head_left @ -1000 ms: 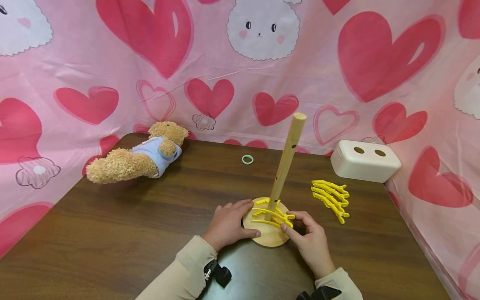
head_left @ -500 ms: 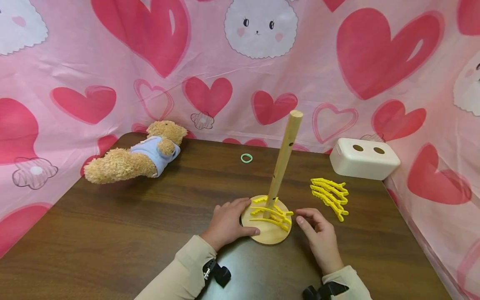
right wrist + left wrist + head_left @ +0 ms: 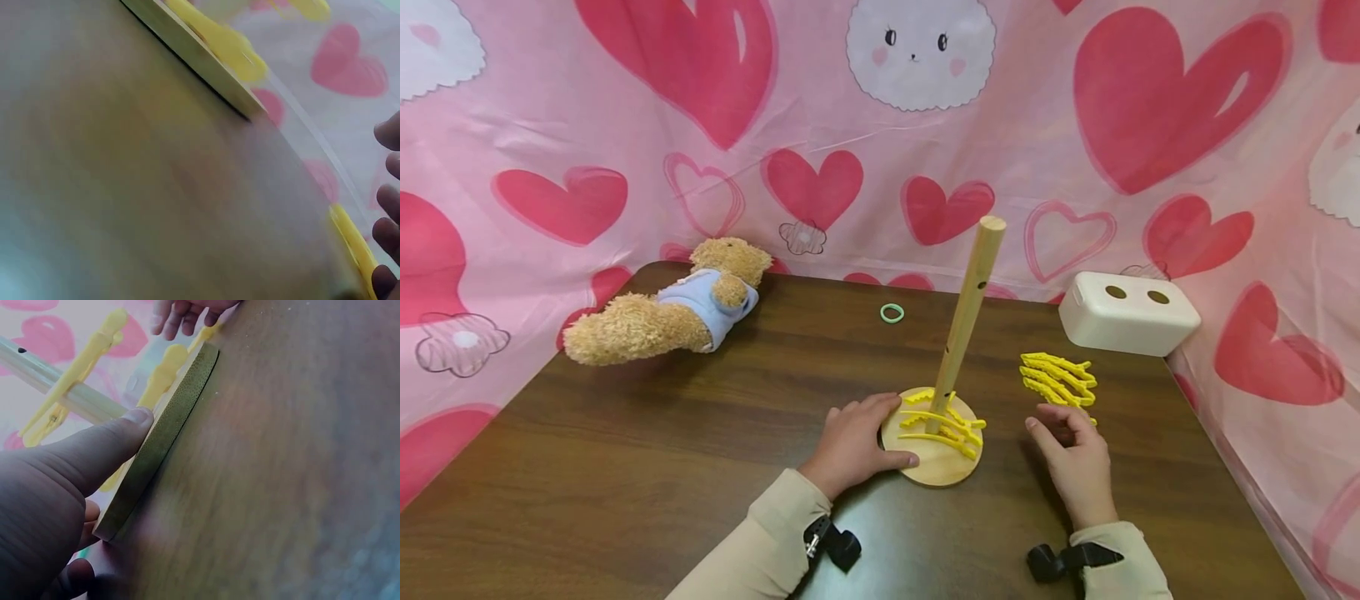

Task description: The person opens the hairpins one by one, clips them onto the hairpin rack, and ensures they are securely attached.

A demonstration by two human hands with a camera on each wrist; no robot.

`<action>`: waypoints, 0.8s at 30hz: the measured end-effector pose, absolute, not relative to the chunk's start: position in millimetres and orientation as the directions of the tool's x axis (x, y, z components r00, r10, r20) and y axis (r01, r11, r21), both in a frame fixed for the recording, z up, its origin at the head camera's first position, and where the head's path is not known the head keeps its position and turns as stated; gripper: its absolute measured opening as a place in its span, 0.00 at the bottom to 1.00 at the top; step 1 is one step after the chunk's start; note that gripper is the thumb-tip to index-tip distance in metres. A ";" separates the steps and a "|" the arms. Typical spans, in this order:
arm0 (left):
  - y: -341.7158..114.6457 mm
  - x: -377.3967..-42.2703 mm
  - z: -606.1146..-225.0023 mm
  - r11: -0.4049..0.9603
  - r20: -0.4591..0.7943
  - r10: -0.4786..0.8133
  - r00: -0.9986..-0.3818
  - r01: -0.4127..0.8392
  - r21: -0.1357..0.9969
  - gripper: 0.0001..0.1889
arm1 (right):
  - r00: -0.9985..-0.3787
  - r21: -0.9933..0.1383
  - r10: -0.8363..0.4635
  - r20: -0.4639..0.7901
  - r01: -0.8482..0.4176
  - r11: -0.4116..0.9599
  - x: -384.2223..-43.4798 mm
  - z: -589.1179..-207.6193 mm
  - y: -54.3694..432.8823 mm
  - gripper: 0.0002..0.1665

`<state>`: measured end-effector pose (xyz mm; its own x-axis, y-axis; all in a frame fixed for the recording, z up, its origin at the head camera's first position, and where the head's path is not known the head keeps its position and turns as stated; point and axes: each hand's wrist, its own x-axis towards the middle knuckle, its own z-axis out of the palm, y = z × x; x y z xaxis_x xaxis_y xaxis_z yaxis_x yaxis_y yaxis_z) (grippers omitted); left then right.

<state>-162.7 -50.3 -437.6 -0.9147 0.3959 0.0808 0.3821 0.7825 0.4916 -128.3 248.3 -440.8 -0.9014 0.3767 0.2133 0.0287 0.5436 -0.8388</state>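
Note:
A wooden stand, with a round base (image 3: 934,468) and a tall pole (image 3: 967,304), stands in front of me. Several yellow alligator hair clips (image 3: 953,440) sit around the foot of the pole. My left hand (image 3: 852,443) grips the left side of the base; in the left wrist view its thumb (image 3: 115,447) lies over the rim. My right hand (image 3: 1081,468), fingers loosely bent and holding nothing, is over the table right of the stand. Just beyond it lie more yellow hair clips (image 3: 1051,373), partly hidden by its fingers.
A teddy bear (image 3: 700,304) in a blue top lies at the back left. Near the back edge is a small green ring (image 3: 892,313). A cream box (image 3: 1123,321) with two holes stands at the back right. Pink heart-patterned cloth (image 3: 820,108) surrounds the table.
My right hand has let go of a yellow hair clip at the stand and moved right, towards the loose clips. The left hand has stayed on the base.

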 end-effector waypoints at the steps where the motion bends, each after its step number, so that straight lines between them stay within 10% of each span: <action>1: -50.7 -162.6 -437.4 0.784 0.079 0.396 -0.915 0.381 0.490 0.47 | -0.896 -0.838 0.391 0.212 0.039 0.544 -129.4 -440.8 252.8 0.17; 11: -52.5 -160.8 -434.8 0.789 0.062 0.388 -0.920 0.366 0.494 0.47 | -0.856 -0.830 0.486 0.178 0.134 0.541 -136.4 -442.6 290.7 0.24; 24: -50.1 -161.7 -433.7 0.796 0.041 0.375 -0.926 0.345 0.497 0.48 | -0.974 -0.630 0.217 0.058 0.133 0.765 -147.3 -435.2 331.3 0.39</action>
<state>-161.7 -50.1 -433.7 -0.9259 0.3754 0.0414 0.3450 0.7963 0.4969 -147.3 331.3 -435.2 -0.9744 0.2170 0.0584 0.1328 0.7654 -0.6297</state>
